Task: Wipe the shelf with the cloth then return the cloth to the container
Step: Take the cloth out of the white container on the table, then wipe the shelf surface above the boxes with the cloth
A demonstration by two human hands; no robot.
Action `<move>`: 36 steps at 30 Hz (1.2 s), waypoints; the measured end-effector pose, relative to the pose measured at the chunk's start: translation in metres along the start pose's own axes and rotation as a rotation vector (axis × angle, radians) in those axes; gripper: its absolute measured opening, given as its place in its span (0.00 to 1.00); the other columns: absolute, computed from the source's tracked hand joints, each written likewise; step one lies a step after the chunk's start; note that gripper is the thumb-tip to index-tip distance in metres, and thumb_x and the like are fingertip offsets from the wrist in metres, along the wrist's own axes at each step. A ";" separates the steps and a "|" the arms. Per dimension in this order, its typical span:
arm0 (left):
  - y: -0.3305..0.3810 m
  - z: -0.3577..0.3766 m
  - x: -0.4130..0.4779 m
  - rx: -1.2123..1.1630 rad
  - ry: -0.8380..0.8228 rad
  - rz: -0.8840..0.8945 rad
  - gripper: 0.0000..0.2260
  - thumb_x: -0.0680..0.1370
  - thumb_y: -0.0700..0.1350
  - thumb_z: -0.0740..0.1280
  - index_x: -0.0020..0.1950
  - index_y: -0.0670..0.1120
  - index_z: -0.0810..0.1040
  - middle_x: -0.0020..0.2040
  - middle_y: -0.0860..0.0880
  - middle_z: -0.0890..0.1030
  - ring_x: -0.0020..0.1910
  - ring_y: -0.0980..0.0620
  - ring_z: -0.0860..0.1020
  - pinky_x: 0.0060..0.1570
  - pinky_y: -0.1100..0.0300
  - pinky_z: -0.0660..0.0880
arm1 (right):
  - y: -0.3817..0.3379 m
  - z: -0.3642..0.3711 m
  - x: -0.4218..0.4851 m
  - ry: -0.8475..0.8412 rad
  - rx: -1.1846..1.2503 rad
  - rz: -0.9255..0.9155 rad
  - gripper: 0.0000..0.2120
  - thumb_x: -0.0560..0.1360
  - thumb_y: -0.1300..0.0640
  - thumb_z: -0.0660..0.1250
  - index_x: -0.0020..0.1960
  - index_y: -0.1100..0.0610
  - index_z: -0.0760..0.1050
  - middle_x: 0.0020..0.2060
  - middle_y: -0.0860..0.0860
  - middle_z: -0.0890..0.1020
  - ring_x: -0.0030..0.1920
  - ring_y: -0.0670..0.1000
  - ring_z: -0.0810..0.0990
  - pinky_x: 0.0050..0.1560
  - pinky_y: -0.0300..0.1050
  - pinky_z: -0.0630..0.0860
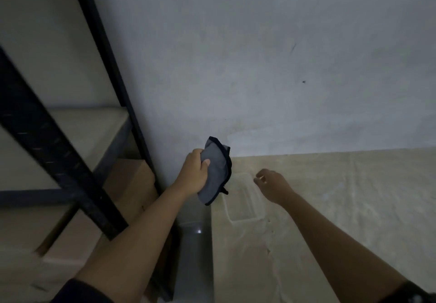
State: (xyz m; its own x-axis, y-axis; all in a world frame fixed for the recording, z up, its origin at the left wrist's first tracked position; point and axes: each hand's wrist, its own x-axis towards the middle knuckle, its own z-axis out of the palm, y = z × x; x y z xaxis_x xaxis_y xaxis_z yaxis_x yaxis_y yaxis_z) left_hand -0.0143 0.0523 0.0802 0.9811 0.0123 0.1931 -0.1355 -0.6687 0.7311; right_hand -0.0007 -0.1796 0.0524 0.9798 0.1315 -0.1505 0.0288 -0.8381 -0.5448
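My left hand (195, 174) grips a folded grey cloth (215, 172) with a dark trim, held in the air just left of the clear plastic container (243, 198). That container lies on a beige covered surface (330, 208) near its left edge. Over the container's far right corner hovers my right hand (271, 184), fingers loosely curled and holding nothing. The black metal shelf (70, 137) with pale boards stands at the left.
Cardboard boxes (132, 184) are stacked under the shelf board at the left. A grey wall (259, 66) rises behind everything. A narrow strip of tiled floor (195, 243) shows between the boxes and the beige surface.
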 end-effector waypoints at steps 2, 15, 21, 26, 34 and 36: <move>0.006 -0.023 -0.015 -0.013 0.043 0.039 0.08 0.80 0.42 0.55 0.56 0.40 0.70 0.49 0.45 0.74 0.46 0.51 0.72 0.38 0.70 0.66 | -0.026 -0.007 -0.018 0.049 -0.012 -0.043 0.16 0.78 0.52 0.60 0.61 0.61 0.73 0.58 0.60 0.78 0.57 0.58 0.76 0.54 0.45 0.71; -0.016 -0.200 -0.167 0.096 0.160 0.264 0.16 0.77 0.55 0.62 0.48 0.41 0.74 0.43 0.45 0.78 0.41 0.49 0.75 0.40 0.58 0.69 | -0.207 0.021 -0.176 0.262 -0.034 -0.248 0.17 0.78 0.53 0.60 0.62 0.62 0.72 0.60 0.60 0.77 0.59 0.57 0.76 0.57 0.44 0.70; -0.047 -0.289 -0.218 0.201 0.235 0.179 0.18 0.75 0.59 0.62 0.38 0.45 0.70 0.34 0.49 0.74 0.34 0.52 0.72 0.31 0.62 0.65 | -0.268 0.041 -0.219 0.217 -0.136 -0.352 0.19 0.79 0.51 0.59 0.66 0.59 0.69 0.65 0.57 0.74 0.65 0.56 0.71 0.64 0.46 0.66; -0.076 -0.357 -0.248 0.331 0.339 0.096 0.20 0.75 0.61 0.62 0.34 0.45 0.67 0.31 0.49 0.71 0.31 0.52 0.69 0.30 0.58 0.62 | -0.316 0.054 -0.228 0.161 -0.184 -0.459 0.19 0.79 0.51 0.58 0.66 0.58 0.69 0.65 0.57 0.74 0.65 0.56 0.71 0.65 0.47 0.65; -0.129 -0.447 -0.288 0.450 0.406 -0.061 0.21 0.76 0.60 0.60 0.41 0.41 0.70 0.34 0.47 0.72 0.35 0.47 0.70 0.36 0.55 0.64 | -0.393 0.089 -0.230 0.115 -0.216 -0.544 0.17 0.78 0.52 0.60 0.63 0.59 0.72 0.61 0.58 0.76 0.61 0.57 0.74 0.63 0.51 0.71; -0.148 -0.469 -0.297 0.435 0.436 -0.079 0.21 0.76 0.59 0.61 0.39 0.41 0.69 0.32 0.48 0.71 0.34 0.47 0.70 0.35 0.55 0.63 | -0.417 0.104 -0.229 0.086 -0.227 -0.545 0.17 0.78 0.51 0.60 0.64 0.58 0.71 0.62 0.57 0.74 0.62 0.57 0.73 0.63 0.52 0.70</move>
State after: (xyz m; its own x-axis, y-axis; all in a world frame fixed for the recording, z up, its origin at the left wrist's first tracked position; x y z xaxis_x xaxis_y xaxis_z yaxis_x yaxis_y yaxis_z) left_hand -0.3508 0.4962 0.2216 0.8265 0.3153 0.4664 0.0938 -0.8940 0.4382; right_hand -0.2580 0.1948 0.2280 0.8241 0.5392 0.1735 0.5643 -0.7552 -0.3335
